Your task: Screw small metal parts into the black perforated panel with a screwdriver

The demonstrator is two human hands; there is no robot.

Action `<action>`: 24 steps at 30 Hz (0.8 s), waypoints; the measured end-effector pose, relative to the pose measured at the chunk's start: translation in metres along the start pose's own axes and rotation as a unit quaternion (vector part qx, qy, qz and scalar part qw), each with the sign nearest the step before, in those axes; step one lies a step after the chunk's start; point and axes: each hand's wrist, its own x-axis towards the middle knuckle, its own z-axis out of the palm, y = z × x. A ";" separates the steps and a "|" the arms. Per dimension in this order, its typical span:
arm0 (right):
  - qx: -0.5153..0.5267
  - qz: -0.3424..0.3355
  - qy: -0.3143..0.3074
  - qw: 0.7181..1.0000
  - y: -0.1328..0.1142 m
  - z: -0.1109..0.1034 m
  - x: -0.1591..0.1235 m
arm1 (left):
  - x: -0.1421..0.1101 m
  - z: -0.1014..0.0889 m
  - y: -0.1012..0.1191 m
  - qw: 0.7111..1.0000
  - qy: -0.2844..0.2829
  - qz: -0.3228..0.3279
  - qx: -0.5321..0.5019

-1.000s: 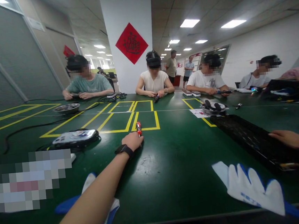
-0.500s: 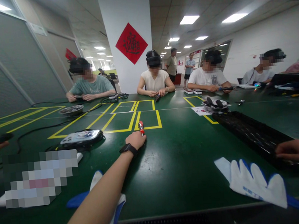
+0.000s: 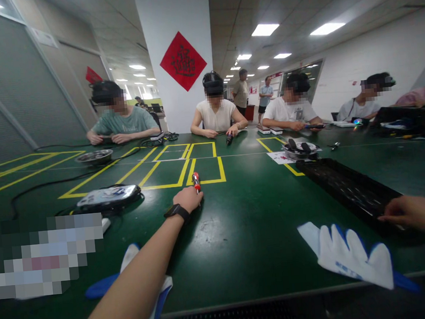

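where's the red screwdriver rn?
Head view, table centre: the red screwdriver is in the left hand, its handle at the near yellow tape line, right of the handheld console.

My red-handled screwdriver (image 3: pixel 196 179), small, handle pointing toward twelve o'clock, lying on the green table beside a yellow tape line, my black keyboard (image 3: pixel 345 187), long, flat, angled across the table at three o'clock

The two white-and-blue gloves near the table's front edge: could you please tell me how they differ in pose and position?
The right glove lies flat and fully in view, fingers spread, just short of the right hand at the black keyboard. The left glove is crumpled and largely hidden beneath the forearm of the left hand, which grips a red screwdriver. Both rest unworn on the green table.
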 end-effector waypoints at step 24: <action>-0.013 -0.024 -0.059 0.998 -0.006 -0.014 0.023 | 0.003 0.002 -0.002 1.000 0.001 0.005 -0.010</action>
